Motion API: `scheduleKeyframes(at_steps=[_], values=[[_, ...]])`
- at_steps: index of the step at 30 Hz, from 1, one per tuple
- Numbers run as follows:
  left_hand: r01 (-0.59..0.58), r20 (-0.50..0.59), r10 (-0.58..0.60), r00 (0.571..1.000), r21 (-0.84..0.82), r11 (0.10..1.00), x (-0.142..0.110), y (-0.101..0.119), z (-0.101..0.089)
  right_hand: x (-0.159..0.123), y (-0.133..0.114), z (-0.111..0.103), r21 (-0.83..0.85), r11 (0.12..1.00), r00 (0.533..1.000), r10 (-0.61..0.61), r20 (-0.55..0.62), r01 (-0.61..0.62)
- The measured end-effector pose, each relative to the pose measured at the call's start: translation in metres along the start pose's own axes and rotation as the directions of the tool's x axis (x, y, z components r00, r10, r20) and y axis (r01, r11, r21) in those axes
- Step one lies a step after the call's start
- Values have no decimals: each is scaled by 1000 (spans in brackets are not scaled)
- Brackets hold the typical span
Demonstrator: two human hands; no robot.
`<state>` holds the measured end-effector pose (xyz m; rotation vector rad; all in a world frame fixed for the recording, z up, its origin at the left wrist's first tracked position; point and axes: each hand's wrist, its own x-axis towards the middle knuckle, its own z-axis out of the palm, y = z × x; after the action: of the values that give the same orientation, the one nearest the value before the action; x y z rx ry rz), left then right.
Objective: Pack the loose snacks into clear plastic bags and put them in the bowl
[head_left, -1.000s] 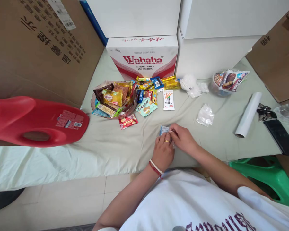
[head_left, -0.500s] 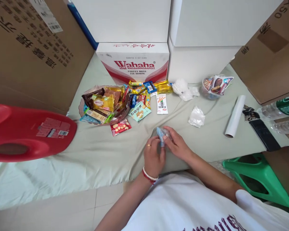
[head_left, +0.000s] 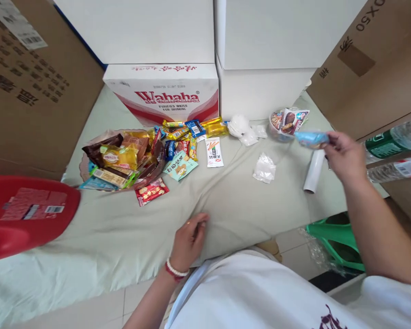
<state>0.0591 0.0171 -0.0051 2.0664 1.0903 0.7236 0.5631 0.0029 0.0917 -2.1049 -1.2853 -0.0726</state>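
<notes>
My right hand [head_left: 345, 155] pinches the end of a light-blue snack packet [head_left: 311, 139] and holds it above the table's right side. Just left of and behind the packet stands a clear plastic tub [head_left: 281, 131] with wrapped snacks in it. Below the packet a white paper roll [head_left: 314, 172] lies on the cloth. My left hand [head_left: 189, 242] rests near the table's front edge with its fingers curled in, and nothing shows in them. A crumpled clear plastic bag [head_left: 264, 168] lies between the two hands, further back.
A glass bowl [head_left: 147, 183] heaped with wrapped snacks stands left, with several loose packets [head_left: 181, 165] beside it. White plastic bags [head_left: 241, 129] lie before the Wahaha carton [head_left: 167, 96]. A red jug [head_left: 30, 214] lies at left, plastic bottles [head_left: 393, 141] at right, a green stool [head_left: 339, 242] below.
My right hand has carried the blue packet away from my left hand, to the right and toward the tub. My left hand has let go and stayed near the front edge. The view has shifted right.
</notes>
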Motion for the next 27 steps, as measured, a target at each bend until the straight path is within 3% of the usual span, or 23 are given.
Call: scheduleKeyframes(at_steps=[2,4,7,9,16,24,27], values=[[15,4,-15,1000,17,1000,-6,-9,-9,49,22,-20,-157,986,998,-65,-16,62],[-49,29,48,998,40,998,-9,-11,-12,86,29,-24,-299,939,984,-146,104,171],[-160,32,158,987,66,985,-7,-7,-11,119,19,-12,-359,886,934,-184,305,292],[-185,22,184,983,70,980,-5,-6,-10,132,11,0,-348,884,915,-181,361,313],[-155,60,150,987,86,984,-5,-11,-11,168,12,20,-256,916,886,-179,428,308],[-165,73,160,984,70,984,-2,-11,-10,166,-6,32,-293,900,860,-148,488,322],[-166,62,161,985,81,983,-2,-11,-9,161,-12,36,-286,920,919,-156,363,269]])
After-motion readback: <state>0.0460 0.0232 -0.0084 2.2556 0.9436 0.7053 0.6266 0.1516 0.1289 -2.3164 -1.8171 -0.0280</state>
